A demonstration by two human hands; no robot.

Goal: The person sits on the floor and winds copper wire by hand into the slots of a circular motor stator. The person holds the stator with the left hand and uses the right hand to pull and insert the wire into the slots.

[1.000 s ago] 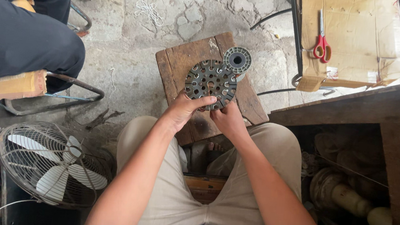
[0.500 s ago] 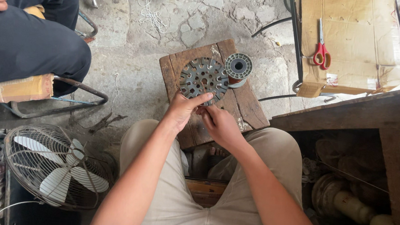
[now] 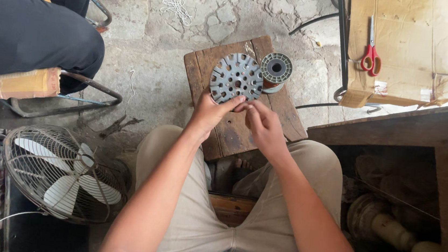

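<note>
The round slotted metal core (image 3: 236,78) now stands tilted on the small wooden surface (image 3: 234,135), just left of the copper wire spool (image 3: 276,70) and touching it. A second ago it was darker-faced and held higher between both hands; since then it has turned to show its grey face. The left hand (image 3: 210,111) has its grip closed on the core's lower edge. The right hand (image 3: 262,125) has slipped below the core, fingertips pinched together, perhaps on thin wire; I cannot tell. Red scissors (image 3: 371,52) lie on cardboard well right of the core.
</note>
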